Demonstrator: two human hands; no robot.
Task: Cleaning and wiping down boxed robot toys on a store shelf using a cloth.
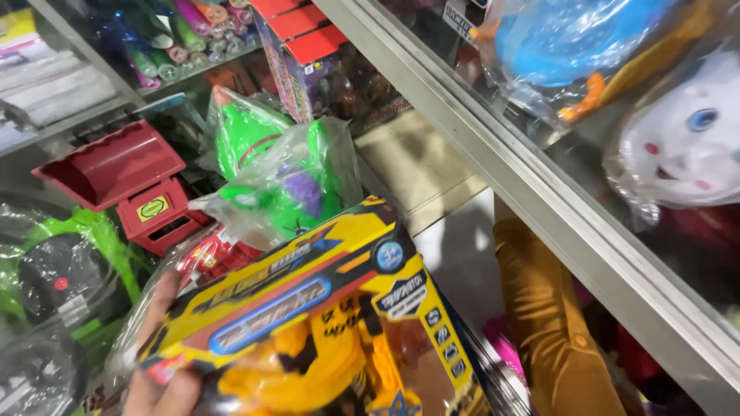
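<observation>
Left hand point(158, 370), fingers clasping the yellow toy box point(324, 323) beside bagged green toys point(285, 181); a firm corner grip seems advisable; right hand unseen.

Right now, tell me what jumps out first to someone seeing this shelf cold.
The yellow toy box fills the lower middle, a yellow toy figure showing through its window, with the left hand gripping its left end. Just above sits a green toy in a clear bag. At the far right, a white plush face looks out behind the glass.
</observation>
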